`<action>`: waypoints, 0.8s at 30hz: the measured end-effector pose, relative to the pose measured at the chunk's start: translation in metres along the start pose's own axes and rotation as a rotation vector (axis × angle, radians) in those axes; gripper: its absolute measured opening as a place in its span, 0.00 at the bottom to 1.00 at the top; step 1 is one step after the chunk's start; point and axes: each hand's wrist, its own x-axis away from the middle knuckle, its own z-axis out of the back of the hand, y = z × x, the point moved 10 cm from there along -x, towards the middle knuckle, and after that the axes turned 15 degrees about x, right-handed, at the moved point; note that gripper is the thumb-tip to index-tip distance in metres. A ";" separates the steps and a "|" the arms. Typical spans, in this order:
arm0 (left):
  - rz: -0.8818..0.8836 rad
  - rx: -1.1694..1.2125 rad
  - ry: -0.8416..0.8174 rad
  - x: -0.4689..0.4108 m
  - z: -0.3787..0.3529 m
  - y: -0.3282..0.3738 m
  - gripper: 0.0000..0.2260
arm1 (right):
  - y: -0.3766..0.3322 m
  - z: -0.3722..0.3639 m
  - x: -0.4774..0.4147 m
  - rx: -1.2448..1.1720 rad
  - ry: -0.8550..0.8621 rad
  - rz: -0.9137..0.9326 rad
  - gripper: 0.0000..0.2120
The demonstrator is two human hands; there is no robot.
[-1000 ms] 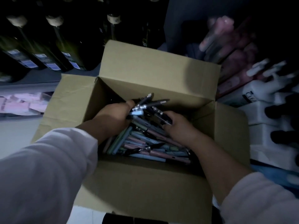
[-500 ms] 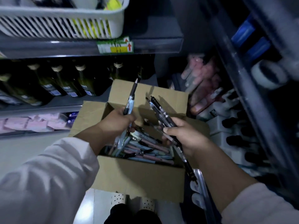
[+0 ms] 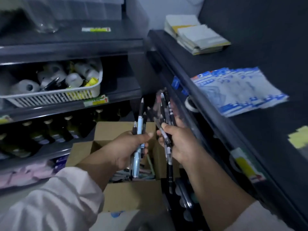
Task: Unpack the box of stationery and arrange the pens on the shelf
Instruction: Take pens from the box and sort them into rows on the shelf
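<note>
Above the cardboard box (image 3: 133, 194) at lower centre, left hand (image 3: 126, 150) grips a few pens (image 3: 139, 130); right hand (image 3: 181, 144) clutches a blurred, seemingly black bunch (image 3: 166, 110).

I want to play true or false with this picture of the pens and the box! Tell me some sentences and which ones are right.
1. The left hand grips a light blue pen. True.
2. The right hand holds nothing. False: it grips a bundle of black pens.
3. The cardboard box is taped shut. False: its flaps are open and loose pens lie inside.
4. A white basket sits on a dark shelf to the left. True.
5. Blue-and-white packets are inside the box. False: they lie on the right-hand shelf.
</note>
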 end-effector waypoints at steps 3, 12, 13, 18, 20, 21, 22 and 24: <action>0.023 -0.079 -0.155 0.026 -0.045 0.000 0.05 | -0.036 0.029 0.031 -0.129 0.148 0.096 0.09; 0.087 -0.229 -0.516 0.105 -0.148 -0.010 0.07 | -0.068 0.111 0.153 -0.361 0.637 0.228 0.07; 0.094 -0.278 -0.546 0.111 -0.155 -0.015 0.05 | -0.066 0.116 0.168 -0.374 0.655 0.235 0.06; 0.131 -0.435 -0.677 0.155 -0.196 -0.053 0.03 | -0.047 0.155 0.239 -0.435 0.793 0.259 0.14; 0.170 -0.490 -0.753 0.179 -0.217 -0.074 0.02 | -0.038 0.176 0.271 -0.453 0.865 0.282 0.15; 0.171 -0.523 -0.784 0.190 -0.227 -0.084 0.06 | -0.033 0.186 0.289 -0.471 0.888 0.293 0.15; 0.175 -0.559 -0.810 0.201 -0.237 -0.094 0.08 | -0.027 0.196 0.306 -0.497 0.903 0.306 0.14; 0.197 -0.637 -0.885 0.229 -0.259 -0.117 0.05 | -0.014 0.217 0.345 -0.561 0.931 0.341 0.10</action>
